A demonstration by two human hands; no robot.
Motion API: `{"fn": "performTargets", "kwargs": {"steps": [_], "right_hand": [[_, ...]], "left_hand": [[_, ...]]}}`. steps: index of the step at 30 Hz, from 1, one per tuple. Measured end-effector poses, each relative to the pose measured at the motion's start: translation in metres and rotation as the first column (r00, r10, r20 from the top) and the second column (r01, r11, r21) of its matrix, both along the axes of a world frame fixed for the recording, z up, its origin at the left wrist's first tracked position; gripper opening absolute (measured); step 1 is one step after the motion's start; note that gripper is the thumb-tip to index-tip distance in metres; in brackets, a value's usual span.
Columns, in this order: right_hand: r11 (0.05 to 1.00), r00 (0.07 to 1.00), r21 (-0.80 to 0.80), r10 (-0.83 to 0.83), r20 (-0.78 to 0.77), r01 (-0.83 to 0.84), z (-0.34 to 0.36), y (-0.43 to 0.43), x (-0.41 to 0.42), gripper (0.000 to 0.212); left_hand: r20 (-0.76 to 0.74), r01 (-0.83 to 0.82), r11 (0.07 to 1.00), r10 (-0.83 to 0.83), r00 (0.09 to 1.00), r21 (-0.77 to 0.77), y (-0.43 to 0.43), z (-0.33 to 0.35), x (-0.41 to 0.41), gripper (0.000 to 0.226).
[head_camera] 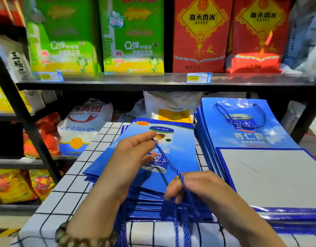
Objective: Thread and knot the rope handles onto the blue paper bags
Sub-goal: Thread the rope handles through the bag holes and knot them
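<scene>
The head camera shows a pile of blue paper bags (pixel 182 139) lying flat on a white cloth with a black grid (pixel 64 193), and both hands work just above it. The left hand (pixel 135 150) hovers over the pile's middle, its thumb and forefinger pinched together on one end of a blue twisted rope (pixel 168 163). From that pinch the rope runs taut and slanting down to the right hand (pixel 194 186). The right hand sits over the pile's near edge with its fingers curled tight round the rope. Below it, more blue rope strands (pixel 180 232) hang from the pile's near edge over the cloth. Whether they pass through a bag cannot be told, since the hand hides the spot. A bracelet of brown beads (pixel 78 237) circles the left wrist, nearer the camera than the pile.

Just right of the pile lies a second pile of blue bags (pixel 251 139). Its top bag bears a fitted rope handle (pixel 241 114) looped across the print, and a pale grey panel (pixel 269 175) edged in blue covers its near part. Beyond the pile to the left, a white flour sack (pixel 82 125) leans on a lower shelf. Above and behind the pile, green bags (pixel 132 36) and red bags (pixel 200 36) stand on a shelf (pixel 118 81) that carries a yellow price tag (pixel 193 78).
</scene>
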State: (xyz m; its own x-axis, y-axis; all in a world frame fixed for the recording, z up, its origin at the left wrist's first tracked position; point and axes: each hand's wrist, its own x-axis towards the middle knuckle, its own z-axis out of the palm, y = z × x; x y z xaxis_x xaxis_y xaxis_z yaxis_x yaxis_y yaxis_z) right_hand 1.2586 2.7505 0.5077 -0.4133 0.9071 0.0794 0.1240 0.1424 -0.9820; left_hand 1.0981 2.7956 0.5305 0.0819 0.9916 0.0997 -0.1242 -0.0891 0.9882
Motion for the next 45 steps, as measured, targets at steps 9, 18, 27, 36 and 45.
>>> {"fn": "performTargets", "kwargs": {"steps": [9, 18, 27, 36, 45], "right_hand": [[0.95, 0.958, -0.147, -0.284, -0.049, 0.274, 0.009, 0.018, -0.002, 0.012], [0.969, 0.964, -0.02, -0.244, 0.109, 0.247, -0.005, 0.013, -0.005, 0.025], [0.977, 0.969, 0.059, -0.21, 0.127, 0.204, -0.012, 0.011, -0.008, 0.035], [0.971, 0.967, 0.072, -0.235, 0.099, 0.228, -0.005, 0.01, -0.012, 0.032], [0.978, 0.966, 0.036, -0.211, 0.152, 0.208, 0.006, 0.011, -0.006, 0.04]], "left_hand": [[-0.778, 0.152, 0.931, 0.178, 0.602, 0.331, -0.01, -0.031, -0.019, 0.039], [-0.954, 0.377, 0.899, 0.121, 0.275, 0.222, -0.037, -0.031, -0.024, 0.052], [-0.956, 0.405, 0.89, 0.098, 0.275, 0.208, -0.04, -0.035, -0.032, 0.05], [-0.938, 0.368, 0.903, 0.093, 0.335, 0.221, -0.032, -0.027, -0.038, 0.07], [-0.909, 0.35, 0.882, 0.173, 0.38, 0.315, -0.032, -0.032, -0.039, 0.068]]}}
